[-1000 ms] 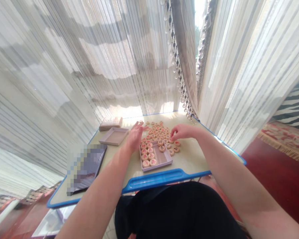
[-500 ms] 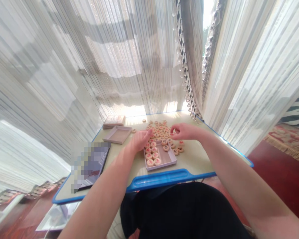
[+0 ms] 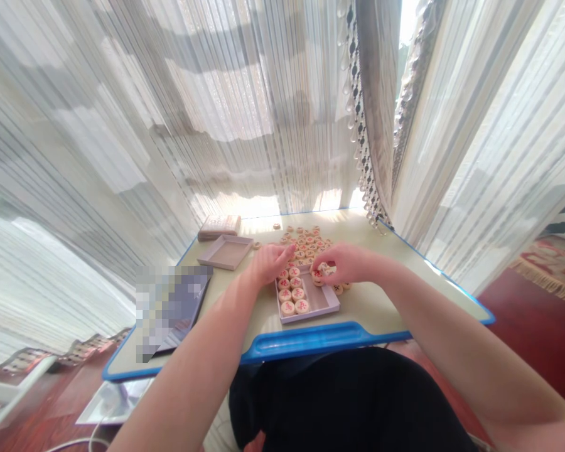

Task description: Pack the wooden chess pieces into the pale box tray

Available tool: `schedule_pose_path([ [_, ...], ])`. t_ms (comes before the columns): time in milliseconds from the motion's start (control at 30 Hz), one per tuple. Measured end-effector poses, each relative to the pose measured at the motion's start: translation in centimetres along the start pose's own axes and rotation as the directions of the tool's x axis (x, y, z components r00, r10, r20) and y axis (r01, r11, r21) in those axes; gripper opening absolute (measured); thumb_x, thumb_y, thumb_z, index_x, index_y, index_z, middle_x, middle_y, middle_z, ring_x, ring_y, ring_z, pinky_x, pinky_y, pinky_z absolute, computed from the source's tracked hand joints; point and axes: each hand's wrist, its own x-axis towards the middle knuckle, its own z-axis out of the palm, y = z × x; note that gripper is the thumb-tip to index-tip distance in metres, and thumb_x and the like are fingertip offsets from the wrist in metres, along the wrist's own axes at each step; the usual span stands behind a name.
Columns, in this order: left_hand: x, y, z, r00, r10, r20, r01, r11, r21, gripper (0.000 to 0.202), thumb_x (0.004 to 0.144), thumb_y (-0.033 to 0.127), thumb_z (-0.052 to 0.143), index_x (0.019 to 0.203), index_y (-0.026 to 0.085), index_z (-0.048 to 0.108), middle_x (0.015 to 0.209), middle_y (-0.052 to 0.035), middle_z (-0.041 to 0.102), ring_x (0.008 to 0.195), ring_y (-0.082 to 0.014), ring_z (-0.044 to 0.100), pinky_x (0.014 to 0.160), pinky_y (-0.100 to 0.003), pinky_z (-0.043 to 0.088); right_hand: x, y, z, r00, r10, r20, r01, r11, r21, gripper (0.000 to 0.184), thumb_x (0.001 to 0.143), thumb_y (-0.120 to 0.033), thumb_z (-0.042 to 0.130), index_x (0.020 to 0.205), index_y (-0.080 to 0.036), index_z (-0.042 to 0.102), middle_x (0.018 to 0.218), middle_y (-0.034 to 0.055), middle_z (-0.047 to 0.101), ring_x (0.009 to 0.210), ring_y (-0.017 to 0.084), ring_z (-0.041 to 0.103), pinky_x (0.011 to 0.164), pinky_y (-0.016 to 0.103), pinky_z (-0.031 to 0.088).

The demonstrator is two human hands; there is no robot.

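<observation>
Round wooden Chinese chess pieces (image 3: 306, 240) lie spread on the table beyond a shallow open box (image 3: 309, 316). Inside it, red-marked pieces (image 3: 297, 294) stand in two columns along the left side. My right hand (image 3: 346, 265) is closed over the box's far right part, thumb and fingers pinching a red-marked Chinese chess piece (image 3: 317, 275). At the far left corner of the box is my left hand (image 3: 269, 263), loosely curved beside the wall, its thumb stretched out and apart. Its other fingers are partly hidden, and nothing shows in its grasp.
A second shallow tray (image 3: 226, 252) lies at the back left, near a stacked packet (image 3: 220, 226). A dark tablet-like slab (image 3: 188, 307), partly pixelated, lies on the left. The table has a blue rim (image 3: 306, 339); sheer curtains (image 3: 245, 113) hang behind it.
My right hand has moved left and nearer, from the loose pieces to over the box, with a red-marked piece now visible in its fingers. My left hand stays by the box corner.
</observation>
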Motion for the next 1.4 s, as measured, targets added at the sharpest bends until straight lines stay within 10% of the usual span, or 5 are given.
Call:
schedule_pose_path([
  [1400,0.03,-0.28,-0.14,0.998,0.05,0.046,-0.053,0.996,0.076,0.058,0.089,0.055,0.025,0.054,0.016,0.049,0.054,-0.0001,0.045,0.056,-0.0119,0.043,0.056,-0.025,0.028,0.48,-0.82,0.98,0.998,-0.069,0.014,0.069,0.996,-0.059,0.016,0.072,-0.026,0.058,0.084,-0.024,0.068,0.083,0.0007,0.068,0.075,0.016,0.058,0.062,0.023,0.038],
])
